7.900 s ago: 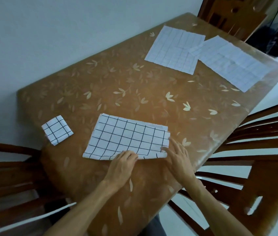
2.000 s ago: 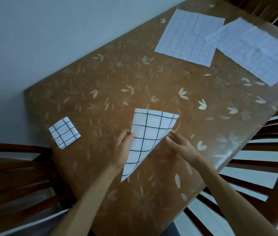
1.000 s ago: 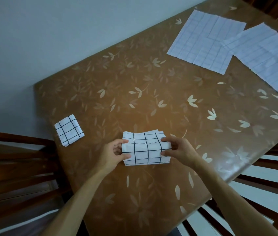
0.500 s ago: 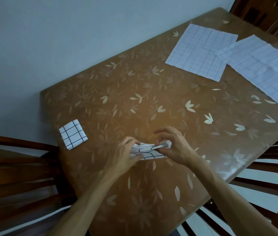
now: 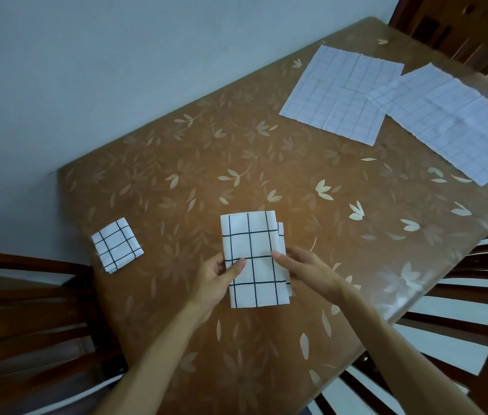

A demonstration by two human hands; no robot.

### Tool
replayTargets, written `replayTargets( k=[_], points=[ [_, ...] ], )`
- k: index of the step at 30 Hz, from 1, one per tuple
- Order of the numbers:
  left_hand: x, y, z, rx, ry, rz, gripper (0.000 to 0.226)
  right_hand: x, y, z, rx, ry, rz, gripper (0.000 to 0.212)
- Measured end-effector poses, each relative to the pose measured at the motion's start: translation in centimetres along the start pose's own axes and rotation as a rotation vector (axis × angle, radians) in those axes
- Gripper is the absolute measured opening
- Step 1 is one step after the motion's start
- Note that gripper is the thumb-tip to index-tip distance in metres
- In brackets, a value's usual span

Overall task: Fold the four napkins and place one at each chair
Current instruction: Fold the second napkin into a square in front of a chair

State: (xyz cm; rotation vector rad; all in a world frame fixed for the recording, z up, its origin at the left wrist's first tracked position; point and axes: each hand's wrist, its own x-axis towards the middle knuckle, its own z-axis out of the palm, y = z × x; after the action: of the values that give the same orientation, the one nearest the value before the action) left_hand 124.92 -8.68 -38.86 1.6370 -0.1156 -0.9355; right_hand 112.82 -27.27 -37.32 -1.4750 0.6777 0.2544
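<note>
A white napkin with a black grid [image 5: 253,259], folded into a long rectangle, lies lengthwise on the brown leaf-patterned table [image 5: 236,151]. My left hand [image 5: 217,280] grips its left edge, thumb on top. My right hand [image 5: 308,271] pinches its right edge at mid-length. A small folded napkin square [image 5: 116,244] rests near the table's left corner, by the left chair [image 5: 24,310]. Two unfolded napkins lie flat at the far end: one [image 5: 341,92] toward the wall, the other [image 5: 449,121] overlapping its right corner.
A wooden chair [image 5: 461,295] stands along the table's right side, and another chair back [image 5: 458,28] shows at the far end. A pale wall runs along the table's left side. The table's right edge lies close to my right forearm.
The napkin, bunched low between both hands half a second ago, now lies as a long rectangle pointing away from me, a hand on each side edge.
</note>
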Motion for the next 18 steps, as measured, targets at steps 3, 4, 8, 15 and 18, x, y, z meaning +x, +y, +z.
replayTargets(
  k=[3, 4, 8, 15, 18],
  points=[
    [0.5, -0.7, 0.3, 0.014, 0.005, -0.06, 0.029, 0.3, 0.3, 1.3, 0.095, -0.006, -0.008, 0.036],
    [0.7, -1.0, 0.3, 0.039, 0.006, -0.076, 0.031, 0.6, 0.5, 1.6, 0.089, 0.012, -0.013, 0.036],
    [1.5, -1.7, 0.5, 0.141, 0.009, -0.091, 0.033, 2.0, 1.0, 2.4, 0.06, 0.064, -0.008, 0.033],
    [2.5, -2.0, 0.9, 0.211, 0.028, -0.092, 0.028, 3.9, 1.5, 3.1, 0.007, 0.177, 0.021, 0.032],
    [2.9, -2.1, 1.0, 0.243, 0.076, -0.048, 0.026, 4.8, 1.9, 3.4, 0.004, 0.202, 0.009, 0.027]
  ],
)
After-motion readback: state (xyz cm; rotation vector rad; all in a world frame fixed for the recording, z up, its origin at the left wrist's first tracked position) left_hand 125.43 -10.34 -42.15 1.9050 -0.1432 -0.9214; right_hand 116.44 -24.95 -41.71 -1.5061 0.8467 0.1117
